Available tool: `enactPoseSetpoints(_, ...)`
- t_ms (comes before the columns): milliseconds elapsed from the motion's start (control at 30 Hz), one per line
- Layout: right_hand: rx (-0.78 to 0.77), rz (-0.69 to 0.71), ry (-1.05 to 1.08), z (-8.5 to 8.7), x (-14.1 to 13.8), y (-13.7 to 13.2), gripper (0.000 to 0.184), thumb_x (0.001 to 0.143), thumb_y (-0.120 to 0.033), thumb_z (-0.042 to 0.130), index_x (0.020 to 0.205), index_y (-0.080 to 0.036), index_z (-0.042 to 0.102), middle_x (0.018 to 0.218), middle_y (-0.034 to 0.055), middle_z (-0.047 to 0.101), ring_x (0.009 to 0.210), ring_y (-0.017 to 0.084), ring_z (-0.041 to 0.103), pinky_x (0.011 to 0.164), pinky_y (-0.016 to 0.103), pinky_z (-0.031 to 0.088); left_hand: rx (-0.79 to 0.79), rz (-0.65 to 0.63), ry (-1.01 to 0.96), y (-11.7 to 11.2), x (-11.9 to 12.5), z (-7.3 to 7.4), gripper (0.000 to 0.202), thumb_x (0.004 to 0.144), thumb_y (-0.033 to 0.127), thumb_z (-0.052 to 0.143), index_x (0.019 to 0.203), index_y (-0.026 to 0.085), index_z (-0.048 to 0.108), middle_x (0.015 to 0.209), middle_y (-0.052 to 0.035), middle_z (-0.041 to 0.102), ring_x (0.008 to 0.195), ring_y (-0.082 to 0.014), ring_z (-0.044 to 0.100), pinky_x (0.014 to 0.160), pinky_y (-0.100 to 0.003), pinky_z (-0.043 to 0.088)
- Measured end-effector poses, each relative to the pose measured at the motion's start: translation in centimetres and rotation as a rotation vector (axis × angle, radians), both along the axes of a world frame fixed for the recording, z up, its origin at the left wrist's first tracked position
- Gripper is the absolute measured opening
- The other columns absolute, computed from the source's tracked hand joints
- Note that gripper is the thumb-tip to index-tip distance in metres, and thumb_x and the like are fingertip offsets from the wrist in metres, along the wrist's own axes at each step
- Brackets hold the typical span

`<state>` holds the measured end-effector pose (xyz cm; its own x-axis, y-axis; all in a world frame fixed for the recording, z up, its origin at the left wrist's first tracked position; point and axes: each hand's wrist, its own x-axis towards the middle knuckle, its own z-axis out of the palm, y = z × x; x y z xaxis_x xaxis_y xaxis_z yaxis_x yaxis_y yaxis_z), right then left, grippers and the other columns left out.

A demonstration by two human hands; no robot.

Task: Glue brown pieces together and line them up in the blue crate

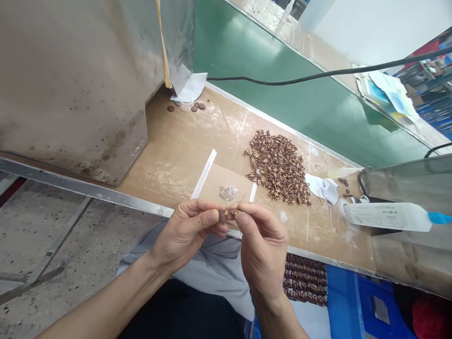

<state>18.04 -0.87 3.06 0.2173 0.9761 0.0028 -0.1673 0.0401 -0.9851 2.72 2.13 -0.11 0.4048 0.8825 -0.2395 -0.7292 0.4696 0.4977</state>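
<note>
Close together at the front of the bench are my left hand (188,230) and my right hand (262,241). Their fingertips pinch a small brown and gold piece (227,215) between them; its exact kind is too small to make out. Just beyond the fingers, a small clear round dish (228,192) rests on a cardboard patch with a few tiny bits beside it. A large heap of similar brown and gold pieces (278,167) lies on the bench, ahead and to the right of my hands.
A white squeeze bottle with a blue tip (391,215) lies at the right. Crumpled white paper (324,189) is beside the heap. Metal housings flank the cardboard-covered bench (170,152). A black cable (289,83) crosses behind. Rows of brown pieces (305,280) sit below the front edge.
</note>
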Motion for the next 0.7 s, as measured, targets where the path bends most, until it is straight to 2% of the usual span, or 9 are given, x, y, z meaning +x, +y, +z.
enactPoseSetpoints(367, 0.018, -0.005, -0.078, 0.1, 0.0, -0.2, 0.013, 0.102, -0.026, 0.087, 0.114, -0.031, 0.089, 0.110, 0.0029, 0.086, 0.102, 0.022, 0.083, 0.091, 0.034, 0.069, -0.001, 0.013, 0.000, 0.1, 0.0, 0.1, 0.016, 0.085, 0.032, 0.103, 0.094, 0.023, 0.093, 0.081, -0.0036, 0.088, 0.070, -0.0118, 0.083, 0.072, -0.015, 0.067)
enactPoseSetpoints(567, 0.114, -0.054, -0.255, 0.4, -0.1, -0.4, 0.013, 0.102, -0.022, 0.086, 0.111, -0.031, 0.089, 0.112, 0.0036, 0.087, 0.106, 0.025, 0.083, 0.099, 0.041, 0.069, 0.008, 0.028, 0.049, -0.2, -0.1, 0.7, 0.017, 0.085, 0.033, 0.103, 0.093, 0.022, 0.093, 0.082, -0.0041, 0.088, 0.071, -0.0130, 0.083, 0.072, -0.017, 0.068)
enactPoseSetpoints(700, 0.199, -0.069, -0.360, 0.5, 0.0, -0.5, 0.019, 0.102, -0.017, 0.085, 0.111, -0.033, 0.089, 0.112, 0.0026, 0.088, 0.107, 0.025, 0.084, 0.101, 0.044, 0.069, -0.013, 0.044, 0.087, -0.3, -0.2, 1.3, 0.017, 0.082, 0.033, 0.105, 0.091, 0.023, 0.093, 0.080, -0.0035, 0.088, 0.070, -0.0140, 0.084, 0.071, -0.017, 0.069)
